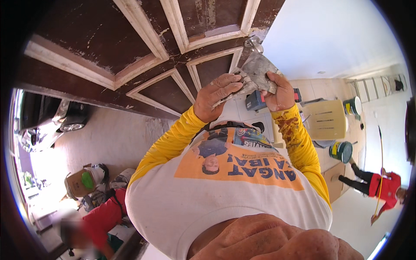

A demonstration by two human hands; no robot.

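Both my hands are raised in front of my chest, just below a metal door knob (253, 42). Between them is a worn, dusty grey sheet (260, 73), flat toward the right and crumpled toward the left. Whether it is sandpaper or cloth I cannot make out. My left hand (216, 96) is closed on the crumpled part, fingers curled over it. My right hand (279, 92) pinches the flat part's edge, thumb on top. A brown panelled door (173, 60) with pale, scraped mouldings stands right behind the hands.
To the right are a toolbox (255, 101), a yellow plastic chair (327, 119), a green pail (341, 151) and a ladder (375, 88). A person in red (385, 187) holds a long pole. Lower left, another person in red (102, 221) is near a cardboard box (77, 185); a car (52, 112) stands beyond.
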